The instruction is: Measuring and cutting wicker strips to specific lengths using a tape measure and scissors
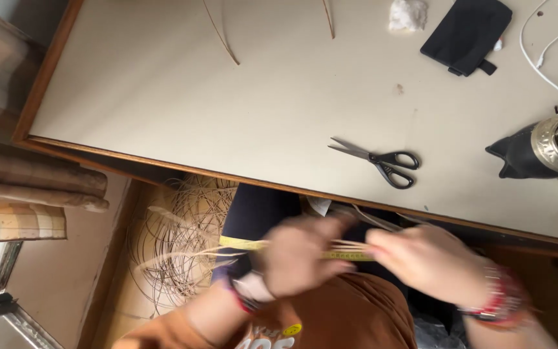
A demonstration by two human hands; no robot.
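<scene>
left hand (295,255): blurring with motion, fingers curling together around a bundle of thin cane strands (347,245) and the yellow measuring tape (243,243), below the table's near edge, over the lap
right hand (431,262): also blurring, fingers pinching together on the right end of the same strands; beaded bracelets sitting at its wrist
strand axis: running roughly left-right between the two hands, nearly parallel to the table (227,103) edge; loose ends trailing out leftwards past the left hand toward the cane coil
tape axis: lying along the strands, its yellow end sticking out left of the left hand over the dark trouser leg
which hand is nearer: both are gripping the strands; left hand is nearer the tape's free end and the coil, right hand is nearer the scissors
cane coil (182,245): lying on the floor left of the lap, under the table edge, apart from both hands
scissors (382,161): resting shut on the table, blades pointing left, just above the right hand, untouched
far table: black pouch (466,32), white cable (544,52), metal-rimmed dark cup (544,152), all well apart from the hands
</scene>
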